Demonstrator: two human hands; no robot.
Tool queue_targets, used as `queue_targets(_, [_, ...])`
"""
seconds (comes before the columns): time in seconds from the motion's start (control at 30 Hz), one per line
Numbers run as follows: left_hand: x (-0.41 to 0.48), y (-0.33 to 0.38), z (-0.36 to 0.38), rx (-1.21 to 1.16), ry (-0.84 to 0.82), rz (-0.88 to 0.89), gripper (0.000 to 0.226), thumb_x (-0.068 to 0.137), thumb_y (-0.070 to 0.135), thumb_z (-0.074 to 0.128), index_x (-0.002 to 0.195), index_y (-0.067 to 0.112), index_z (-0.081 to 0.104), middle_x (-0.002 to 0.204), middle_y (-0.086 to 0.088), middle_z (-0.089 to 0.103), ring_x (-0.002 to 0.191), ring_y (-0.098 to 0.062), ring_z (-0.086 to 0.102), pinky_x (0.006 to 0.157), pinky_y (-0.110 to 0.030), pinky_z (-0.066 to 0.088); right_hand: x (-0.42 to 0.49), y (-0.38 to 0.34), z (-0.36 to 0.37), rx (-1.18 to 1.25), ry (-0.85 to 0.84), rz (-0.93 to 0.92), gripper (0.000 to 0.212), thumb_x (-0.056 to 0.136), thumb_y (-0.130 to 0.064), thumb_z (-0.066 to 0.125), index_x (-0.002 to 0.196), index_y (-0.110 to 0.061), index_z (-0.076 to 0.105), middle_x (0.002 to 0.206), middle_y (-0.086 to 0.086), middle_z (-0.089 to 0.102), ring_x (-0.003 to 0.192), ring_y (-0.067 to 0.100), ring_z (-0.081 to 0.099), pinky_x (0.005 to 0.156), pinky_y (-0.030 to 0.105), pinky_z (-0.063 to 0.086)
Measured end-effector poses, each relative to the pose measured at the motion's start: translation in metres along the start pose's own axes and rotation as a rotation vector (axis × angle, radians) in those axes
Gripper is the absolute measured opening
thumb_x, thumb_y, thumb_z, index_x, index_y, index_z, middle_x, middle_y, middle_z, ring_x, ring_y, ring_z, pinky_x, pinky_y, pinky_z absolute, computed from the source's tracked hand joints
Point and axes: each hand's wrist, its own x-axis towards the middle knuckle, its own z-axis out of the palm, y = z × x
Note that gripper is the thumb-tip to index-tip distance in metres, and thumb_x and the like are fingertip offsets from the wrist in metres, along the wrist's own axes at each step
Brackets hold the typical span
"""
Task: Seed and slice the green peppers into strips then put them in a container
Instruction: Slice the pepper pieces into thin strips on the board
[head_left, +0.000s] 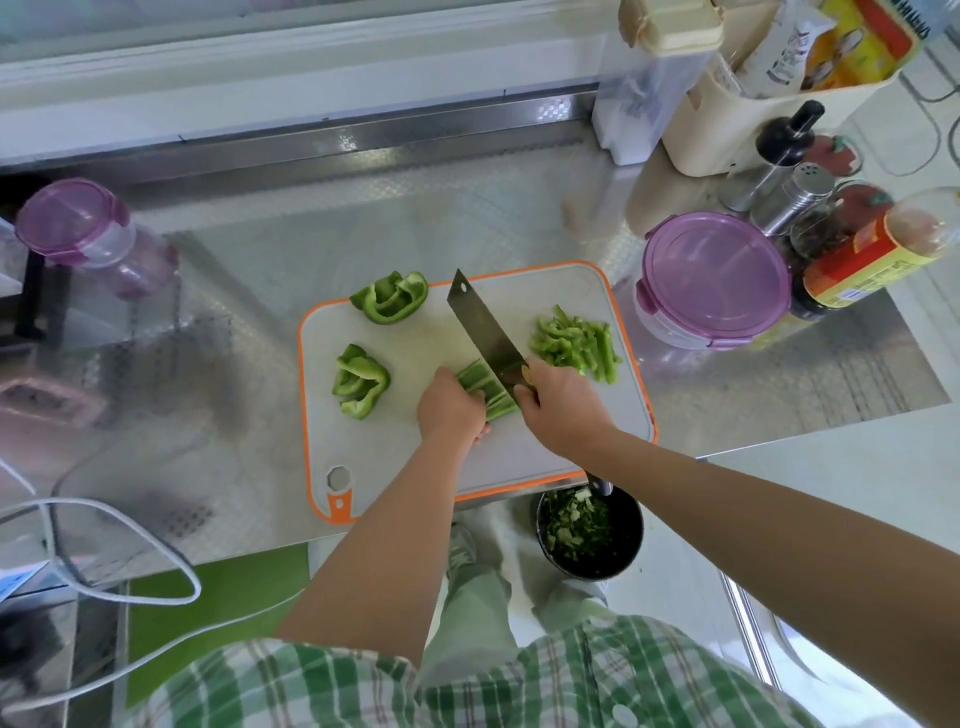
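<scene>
Across the steel worktop (467, 208), open room is being left behind the cutting board (353, 441) and to its left, while the right side is being crowded by a closed purple-lidded container (714, 280) and a cluster of bottles (872, 254). The container is standing just beside the board's far right corner; whether the two are touching cannot be told. The board's near edge is lying at the worktop's front edge, above a black bin (631, 540) of green scraps on the floor, whose far rim is being cut off by the board and the right forearm. A second purple-lidded tub (78, 223) is standing well apart at the far left, blurred.

On the board, the cleaver (480, 322) is being held edge-down and slanted, tip pointing away. Its handle is being hidden almost wholly inside the right hand (561, 405), whose fingers are being wrapped tightly round it. The pepper piece (483, 384) under the blade is being pinned by the left hand (452, 405), its fingers being curled down onto it with the fingertips hidden beneath the knuckles. A pile of cut strips (576, 345) is lying right of the blade. One uncut chunk (390, 299) is lying over the board's far-left edge, and another chunk (360, 382) is lying nearer, left of the left hand.
</scene>
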Motion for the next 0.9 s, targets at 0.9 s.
queue_targets(0.9, [-0.001,0.000,-0.002,-0.005,-0.017,0.003,0.011,0.099,0.017,0.049,0.099,0.010,0.040,0.080,-0.016,0.070,0.043,-0.019,0.058,0.040,-0.025,0.048,0.001,-0.003,-0.006,-0.058,-0.076,-0.036,0.012,0.097,-0.020,0.045,0.097,-0.008,0.047,0.075,0.010,0.050,0.068,0.031,0.051,0.057,0.033,0.039])
